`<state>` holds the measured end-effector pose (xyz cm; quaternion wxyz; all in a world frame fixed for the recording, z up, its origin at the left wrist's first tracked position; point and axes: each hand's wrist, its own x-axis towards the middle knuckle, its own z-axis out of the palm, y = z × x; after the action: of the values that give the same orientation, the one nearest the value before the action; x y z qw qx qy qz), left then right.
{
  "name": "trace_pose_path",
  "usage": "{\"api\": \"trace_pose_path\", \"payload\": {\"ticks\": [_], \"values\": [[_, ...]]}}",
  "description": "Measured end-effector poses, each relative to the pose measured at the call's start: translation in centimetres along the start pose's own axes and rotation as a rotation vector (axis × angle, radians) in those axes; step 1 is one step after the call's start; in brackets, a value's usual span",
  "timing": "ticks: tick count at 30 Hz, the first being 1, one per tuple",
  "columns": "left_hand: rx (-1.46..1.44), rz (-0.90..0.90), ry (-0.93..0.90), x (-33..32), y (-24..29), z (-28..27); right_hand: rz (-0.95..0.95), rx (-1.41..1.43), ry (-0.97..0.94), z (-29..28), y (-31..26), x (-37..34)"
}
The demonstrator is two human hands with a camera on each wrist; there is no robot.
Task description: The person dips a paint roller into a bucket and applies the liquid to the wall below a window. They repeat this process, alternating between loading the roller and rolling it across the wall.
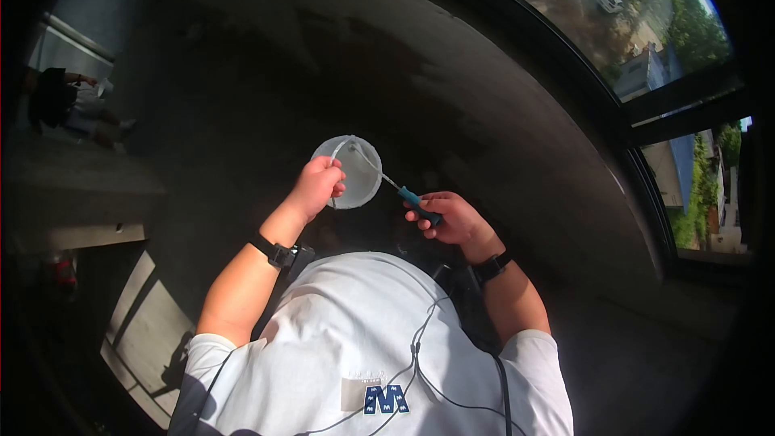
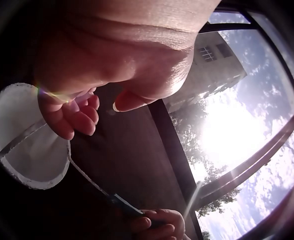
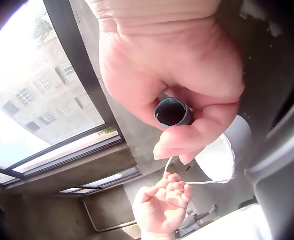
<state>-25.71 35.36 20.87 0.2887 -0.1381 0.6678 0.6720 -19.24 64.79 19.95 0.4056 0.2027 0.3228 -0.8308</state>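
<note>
A white round bucket (image 1: 361, 186) shows beyond the hands, its rim rough. The left hand (image 1: 317, 186) has its fingers curled round the bucket's thin pale handle (image 2: 22, 137); the thumb (image 2: 132, 101) stands apart from them in the left wrist view. The right hand (image 1: 452, 216) grips the teal and dark handle (image 1: 409, 195) of a tool, whose thin rod (image 1: 389, 182) slants to the bucket's rim. In the right wrist view the handle's hollow round end (image 3: 172, 113) faces the camera between thumb and fingers. The tool's far end cannot be made out.
A grey wall (image 1: 517, 129) and a dark-framed window (image 1: 646, 133) stand at the right. At the far left, a person in dark clothing (image 1: 55, 101) is near a ledge (image 1: 81, 234). Thin cables (image 1: 415, 355) hang over the wearer's white shirt (image 1: 323, 331).
</note>
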Motion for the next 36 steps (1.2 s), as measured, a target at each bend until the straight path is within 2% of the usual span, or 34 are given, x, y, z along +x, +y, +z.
{"api": "trace_pose_path", "payload": {"ticks": [5, 9, 11, 12, 14, 18, 21, 23, 28, 33, 36], "values": [[0.033, 0.014, 0.013, -0.3, 0.4, 0.3, 0.137, -0.117, 0.021, -0.4, 0.0, 0.2], [0.035, 0.018, 0.010, -0.2, 0.5, 0.4, 0.150, -0.211, 0.059, -1.3, -0.1, 0.7], [0.039, 0.020, 0.015, -0.2, 0.5, 0.4, 0.154, -0.609, 0.265, -0.5, -0.2, 0.5], [0.041, 0.024, 0.019, -0.2, 0.5, 0.4, 0.155, -0.612, 0.263, -0.2, -0.2, 0.4], [0.042, 0.030, 0.024, -0.4, 0.5, 0.6, 0.121, -0.814, 0.317, 0.1, -0.1, 0.2], [0.025, 0.029, 0.045, -0.5, 0.7, 0.6, 0.052, -0.888, 0.317, 0.1, -0.4, 0.0], [0.021, 0.034, 0.047, -0.4, 0.6, 0.5, -0.012, -1.059, 0.310, -0.4, -0.6, -0.1], [0.013, 0.046, 0.045, -0.4, 0.6, 0.5, -0.137, -1.190, 0.286, -1.3, -0.3, 0.2], [-0.027, 0.077, 0.122, -1.0, 1.2, 1.2, -0.103, -1.233, 0.276, -0.7, -0.9, -0.6], [0.006, 0.027, 0.062, -0.5, 0.6, 0.3, -0.080, -1.141, 0.277, -0.9, -0.9, -0.5], [0.012, 0.026, 0.055, -0.5, 0.6, 0.3, -0.164, -1.224, 0.245, -1.2, -0.7, -0.2]]}}
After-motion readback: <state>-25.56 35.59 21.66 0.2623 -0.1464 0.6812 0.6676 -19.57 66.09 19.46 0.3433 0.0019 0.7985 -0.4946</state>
